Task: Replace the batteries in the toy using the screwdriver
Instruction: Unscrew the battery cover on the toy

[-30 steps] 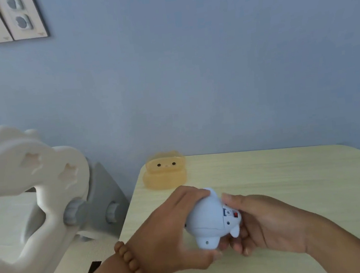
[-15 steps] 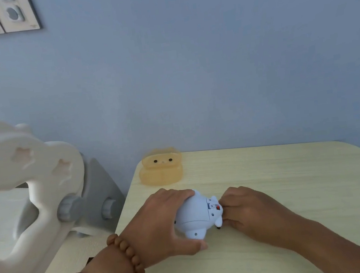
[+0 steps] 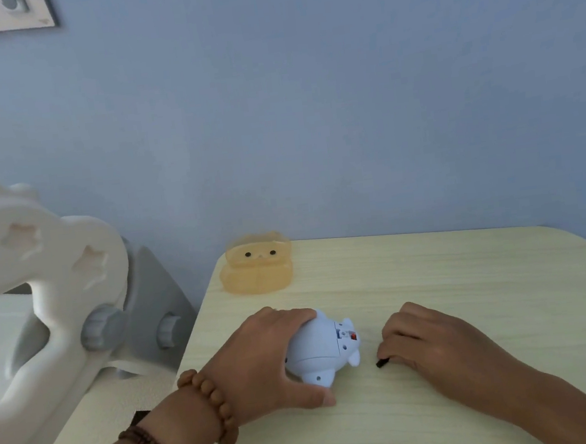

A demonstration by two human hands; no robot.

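Hands rest on a pale wooden surface point(image 3: 436, 271). Left hand point(image 3: 264, 364) grips a light-blue toy point(image 3: 320, 350) lying on its side, underside facing right. Right hand point(image 3: 432, 337), just beside the toy, curls closed around a small dark object point(image 3: 382, 362), mostly hidden. Farther back sits a translucent orange container point(image 3: 257, 269).

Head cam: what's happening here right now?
A person is working on a small light-blue toy at a pale wooden table. The left hand holds the toy down on the tabletop, underside showing a small red part. The right hand rests on the table apart from the toy, fingers curled around a small dark object, possibly the screwdriver; too little shows to be sure. An orange translucent container sits untouched at the back.
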